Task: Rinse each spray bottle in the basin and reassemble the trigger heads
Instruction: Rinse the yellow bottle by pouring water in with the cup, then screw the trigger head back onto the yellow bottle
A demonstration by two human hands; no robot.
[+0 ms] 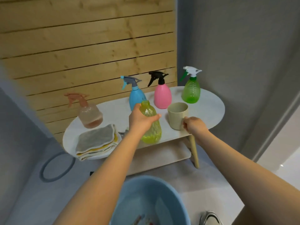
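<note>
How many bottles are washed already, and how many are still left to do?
I can't tell if any are washed. The yellow bottle is in progress: its trigger head is off, the left hand grips it, and the right hand holds the beige cup. The peach, blue, pink and green bottles still wear their heads. The basin waits below.

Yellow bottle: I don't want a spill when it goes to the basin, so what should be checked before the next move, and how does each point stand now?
1. Left hand grips the yellow bottle: ok.
2. Bottle's trigger head off, neck open: ok.
3. Right hand holds the beige cup by its handle: ok.
4. Cup contents: cannot tell.
5. Blue basin below holds water: ok.
6. Basin free of clutter: not ok, small items lie in it.
</note>
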